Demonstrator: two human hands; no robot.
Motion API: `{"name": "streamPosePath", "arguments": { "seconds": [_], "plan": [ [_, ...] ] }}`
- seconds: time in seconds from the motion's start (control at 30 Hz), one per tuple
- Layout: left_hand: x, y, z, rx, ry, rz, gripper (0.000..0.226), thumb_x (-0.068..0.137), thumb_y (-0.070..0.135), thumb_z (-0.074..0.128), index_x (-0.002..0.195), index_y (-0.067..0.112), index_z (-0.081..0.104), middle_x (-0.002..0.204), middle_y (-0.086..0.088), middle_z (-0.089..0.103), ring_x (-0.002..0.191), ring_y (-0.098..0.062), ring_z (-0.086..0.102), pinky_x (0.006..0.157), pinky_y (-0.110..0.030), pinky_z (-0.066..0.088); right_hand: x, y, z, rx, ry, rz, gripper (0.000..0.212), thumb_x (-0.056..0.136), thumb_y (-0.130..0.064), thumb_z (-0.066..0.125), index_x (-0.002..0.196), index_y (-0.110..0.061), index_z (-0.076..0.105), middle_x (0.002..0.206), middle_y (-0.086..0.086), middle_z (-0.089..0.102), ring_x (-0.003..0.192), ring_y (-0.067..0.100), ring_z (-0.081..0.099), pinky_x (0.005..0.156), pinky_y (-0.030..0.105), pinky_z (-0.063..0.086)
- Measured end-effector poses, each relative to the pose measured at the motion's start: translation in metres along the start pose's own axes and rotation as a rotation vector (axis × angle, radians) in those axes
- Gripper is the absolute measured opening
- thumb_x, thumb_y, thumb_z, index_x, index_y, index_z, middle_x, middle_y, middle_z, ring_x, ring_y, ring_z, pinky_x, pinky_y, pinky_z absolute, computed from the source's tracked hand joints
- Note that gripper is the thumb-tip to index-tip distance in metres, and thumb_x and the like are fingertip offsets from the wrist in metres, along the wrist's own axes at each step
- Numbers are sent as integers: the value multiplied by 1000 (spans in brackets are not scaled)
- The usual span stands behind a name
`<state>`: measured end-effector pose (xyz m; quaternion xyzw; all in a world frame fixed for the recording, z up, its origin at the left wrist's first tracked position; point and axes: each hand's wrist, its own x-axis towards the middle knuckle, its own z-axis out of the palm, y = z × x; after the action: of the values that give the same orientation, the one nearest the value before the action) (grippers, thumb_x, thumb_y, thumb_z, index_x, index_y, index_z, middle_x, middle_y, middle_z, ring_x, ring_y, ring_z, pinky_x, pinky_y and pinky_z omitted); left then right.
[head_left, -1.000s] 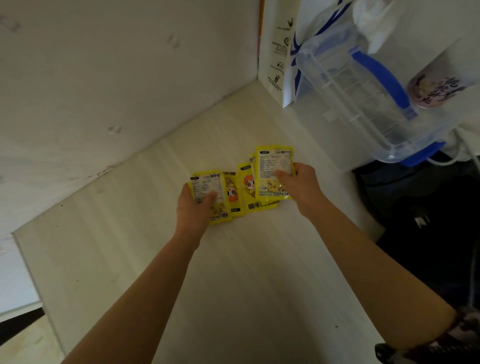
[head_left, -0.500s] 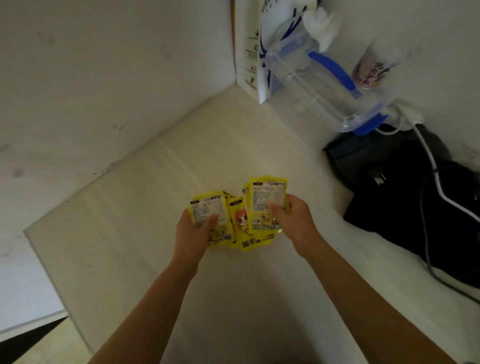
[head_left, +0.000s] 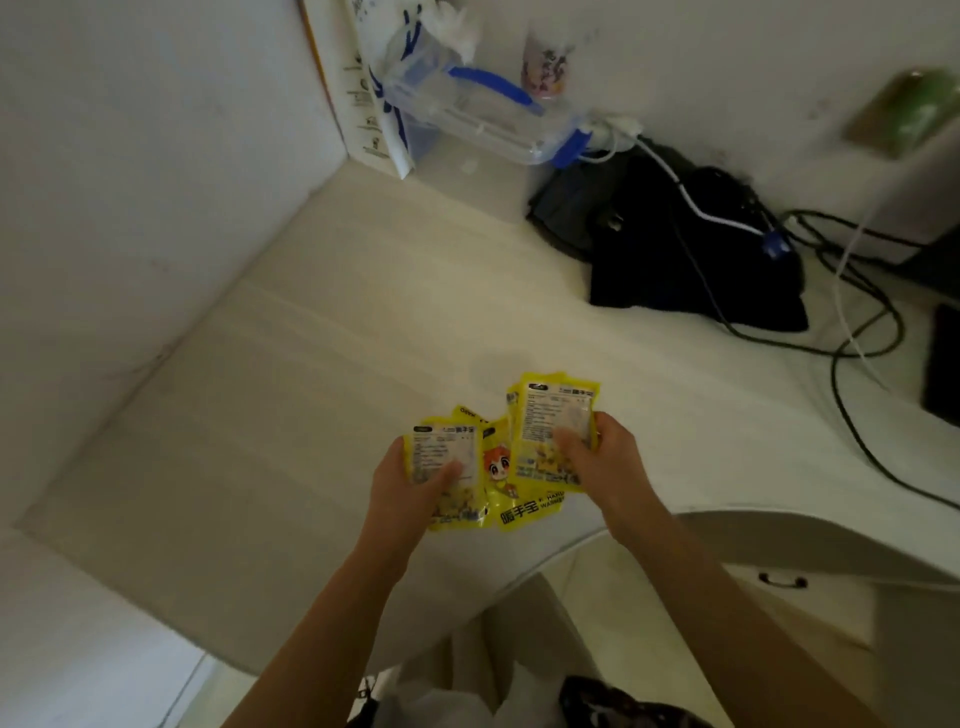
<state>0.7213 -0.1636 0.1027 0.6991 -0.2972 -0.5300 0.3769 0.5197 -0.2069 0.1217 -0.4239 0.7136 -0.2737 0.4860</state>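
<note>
Pale wood-grain surface (head_left: 322, 395) runs back into a corner where two white walls (head_left: 130, 171) meet. On the right its near edge curves away above a drawer with a small dark handle (head_left: 782, 581), and light floor tiles (head_left: 649, 613) show below that edge. A white paper bag (head_left: 363, 104) stands in the corner. A clear plastic box (head_left: 467, 124) with blue clips leans just beside it, and a printed cup (head_left: 545, 73) sits behind the box. To the right lies a black bag (head_left: 675, 260), crossed by a white cable (head_left: 691, 202). Black cables (head_left: 857, 332) loop over the surface further right.

Both hands are over the surface near its front edge. The left hand (head_left: 410, 493) grips a yellow packet (head_left: 441, 457), with the thumb pressed on its printed face and the fingers clamped behind it. The right hand (head_left: 610, 467) pinches a second packet (head_left: 550, 421) the same way, thumb on top and fingers curled round its right edge; this one sits a little further back. Between the two, a cartoon packet (head_left: 497, 470) overlaps both, with another yellow corner peeking out behind it. Which hand carries these middle ones cannot be told, nor whether any of them touches the surface.
</note>
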Motion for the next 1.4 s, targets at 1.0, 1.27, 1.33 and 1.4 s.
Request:
{"name": "streamPosePath", "arguments": {
  "seconds": [1.0, 1.27, 1.33, 1.4],
  "plan": [
    [-302, -120, 281, 398, -657, 49, 22, 82, 14, 72, 99, 22, 60, 91, 5, 69, 76, -5, 63, 59, -21, 43, -324, 302, -261, 780, 614, 329, 21, 91, -12, 60, 112, -12, 62, 100, 10, 72, 89, 27, 71, 79, 46, 59],
    [-365, -159, 356, 452, -709, 54, 21, 82, 12, 72, 97, 21, 62, 93, 4, 71, 82, -10, 66, 65, -24, 48, -365, 361, -331, 831, 712, 368, 13, 92, -8, 58, 100, -19, 59, 93, 5, 69, 84, 25, 68, 75, 41, 59],
    [-370, -160, 376, 459, -730, 57, 22, 82, 12, 72, 99, 22, 62, 95, 4, 71, 83, -9, 66, 64, -23, 48, -365, 370, -347, 838, 732, 384, 14, 92, -9, 58, 105, -15, 59, 95, 7, 69, 82, 24, 68, 74, 40, 59],
    [-371, -160, 396, 475, -744, 55, 22, 82, 14, 72, 99, 22, 62, 95, 5, 71, 84, -9, 66, 64, -23, 47, -359, 377, -363, 837, 746, 392, 19, 92, -11, 59, 111, -11, 58, 94, 6, 68, 78, 21, 68, 69, 37, 59]
  ]
}}
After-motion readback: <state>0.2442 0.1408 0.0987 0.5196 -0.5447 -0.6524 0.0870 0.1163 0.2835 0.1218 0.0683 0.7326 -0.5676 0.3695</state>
